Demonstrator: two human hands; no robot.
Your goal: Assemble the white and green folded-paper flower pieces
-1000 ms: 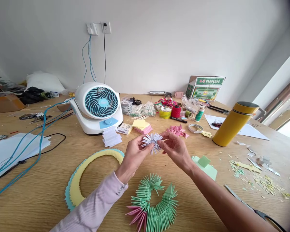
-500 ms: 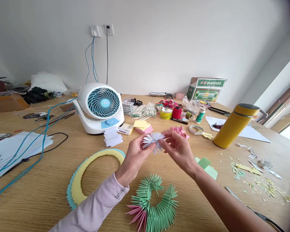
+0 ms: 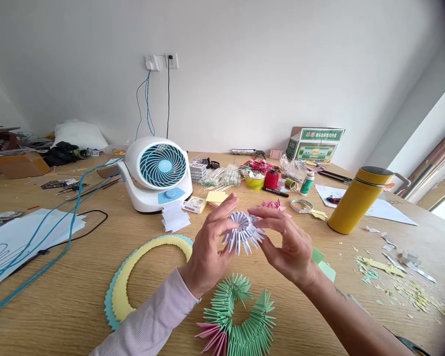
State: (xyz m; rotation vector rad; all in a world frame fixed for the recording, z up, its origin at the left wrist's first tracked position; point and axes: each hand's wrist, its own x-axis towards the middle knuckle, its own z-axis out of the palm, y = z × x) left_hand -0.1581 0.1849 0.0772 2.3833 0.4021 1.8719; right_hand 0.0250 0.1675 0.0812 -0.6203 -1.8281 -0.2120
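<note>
Pressure is best kept light and even here. The white folded-paper ring (image 3: 244,232) looks built from many small slotted units fanning outward, so a hard squeeze on one side would likely splay them or pop them loose. Steadying it from both sides at once seems the sound way. The left hand (image 3: 207,247) comes in with its back to the camera, wrist bent and fingertips on the ring's left rim. The right hand (image 3: 291,247) mirrors it with the palm turned inward and the fingers reaching over the right rim. Both grips are narrow and closed on the ring, which is held in the air above the wooden table (image 3: 77,277). The green folded-paper piece (image 3: 241,316) lies on the table nearer the person.
</note>
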